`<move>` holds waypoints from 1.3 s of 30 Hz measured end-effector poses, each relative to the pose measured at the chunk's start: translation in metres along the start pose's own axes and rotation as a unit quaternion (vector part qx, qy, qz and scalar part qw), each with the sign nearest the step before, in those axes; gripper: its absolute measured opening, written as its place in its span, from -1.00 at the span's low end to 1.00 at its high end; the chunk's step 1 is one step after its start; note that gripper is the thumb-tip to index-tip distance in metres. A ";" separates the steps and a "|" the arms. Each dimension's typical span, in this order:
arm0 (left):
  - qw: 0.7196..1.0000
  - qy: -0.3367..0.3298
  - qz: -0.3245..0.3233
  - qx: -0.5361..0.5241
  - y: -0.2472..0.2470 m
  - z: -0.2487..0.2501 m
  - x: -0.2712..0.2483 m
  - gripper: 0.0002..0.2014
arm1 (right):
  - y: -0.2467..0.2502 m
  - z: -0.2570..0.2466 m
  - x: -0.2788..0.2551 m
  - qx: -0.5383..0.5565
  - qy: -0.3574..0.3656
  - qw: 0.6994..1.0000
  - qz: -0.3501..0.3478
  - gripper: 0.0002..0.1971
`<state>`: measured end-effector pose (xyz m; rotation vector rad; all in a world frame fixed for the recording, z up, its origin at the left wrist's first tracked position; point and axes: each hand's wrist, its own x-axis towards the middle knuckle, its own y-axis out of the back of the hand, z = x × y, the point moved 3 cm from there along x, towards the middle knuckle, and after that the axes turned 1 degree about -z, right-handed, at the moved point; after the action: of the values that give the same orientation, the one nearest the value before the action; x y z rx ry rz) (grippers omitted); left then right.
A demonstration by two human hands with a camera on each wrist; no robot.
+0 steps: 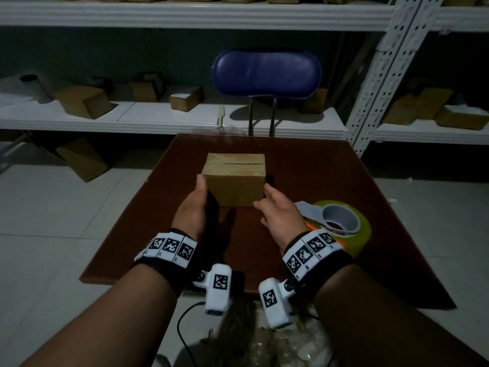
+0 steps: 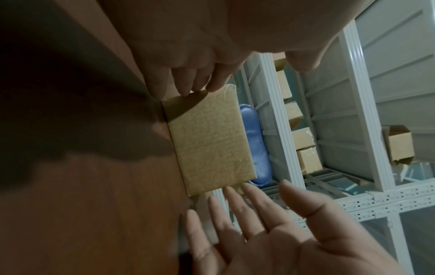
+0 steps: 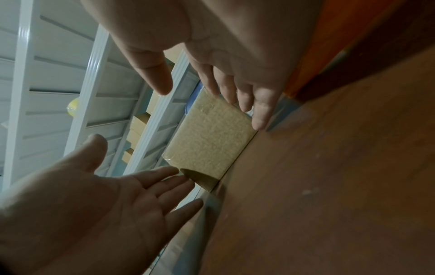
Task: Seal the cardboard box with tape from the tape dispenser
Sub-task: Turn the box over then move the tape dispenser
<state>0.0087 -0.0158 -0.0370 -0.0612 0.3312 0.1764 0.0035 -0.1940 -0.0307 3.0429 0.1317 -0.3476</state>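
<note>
There, the left hand (image 1: 194, 205) lay spread with straight fingers against the left side of the small brown cardboard box (image 1: 235, 178), its thumb raised along the near-left edge, while the right hand (image 1: 281, 211) hovered just beside the box's right side, fingers loosely extended and holding nothing; from the wrist views its fingertips (image 3: 259, 119) seemed at or almost at the cardboard, though contact could not be told for sure. The box stood upright in the middle of the dark reddish-brown wooden table (image 1: 330, 165), its flaps closed, with a seam running left to right across the top. Whether tape already covered that seam could not be made out, though some glossy film showed at its corners. The round green tape dispenser with a grey core and an orange base (image 1: 341, 223) lay on the table to the right, near the right wrist and untouched. Beyond the table stood a blue padded chair (image 1: 266, 72) and white metal shelves (image 1: 185, 117) with more boxes. The step in hand looked like squaring and steadying the box; the next move would probably call for the right hand to reach right for the dispenser while the left kept the box still.
</note>
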 end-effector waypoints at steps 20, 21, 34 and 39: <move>0.999 -0.004 -0.015 0.052 -0.034 -0.007 -0.034 -0.50 | 0.110 -0.024 -0.032 -0.060 0.100 0.958 0.261 -0.74; 0.999 0.004 -0.026 0.045 -0.041 -0.009 -0.036 -0.56 | 0.122 -0.023 -0.034 -0.069 0.093 0.952 0.284 -0.71; 0.981 0.063 -0.183 0.018 -0.117 -0.037 -0.052 -0.27 | 0.179 0.010 -0.030 -0.190 -0.051 0.937 0.288 -0.59; 0.979 0.078 -0.186 0.018 -0.126 -0.039 -0.050 -0.24 | 0.177 0.026 -0.020 -0.253 -0.113 0.936 0.217 -0.51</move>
<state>-0.0273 -0.1510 -0.0534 -0.1013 0.4727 -0.2067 -0.0053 -0.3734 -0.0398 2.4116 -0.3964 -0.5243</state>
